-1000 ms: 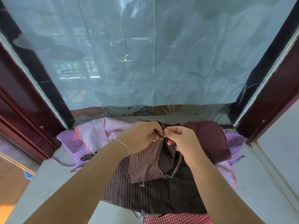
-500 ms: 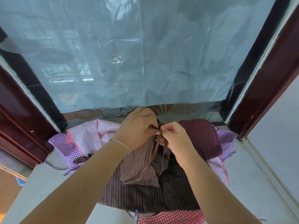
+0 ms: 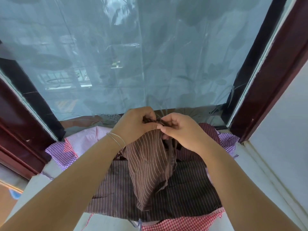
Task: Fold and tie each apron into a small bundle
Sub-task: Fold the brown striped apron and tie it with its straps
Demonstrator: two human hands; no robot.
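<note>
Both hands up above the pile (image 3: 116, 194): left hand (image 3: 133, 125) and right hand (image 3: 181, 130) each pinch the strap (image 3: 150, 120), the brown apron (image 3: 148, 172) dangling beneath them, lifted probably so the knot cinches freely

likely home: window sill (image 3: 260, 165), dark red wooden frame (image 3: 273, 75), sheer printed curtain (image 3: 133, 55), aprons piled (image 3: 183, 185).

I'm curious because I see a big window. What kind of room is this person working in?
Probably a home, at a deep window ledge. A sheer curtain hangs over the glass between dark red wooden frames, and aprons are piled on the ledge, with a brown striped apron held in both hands.
</note>
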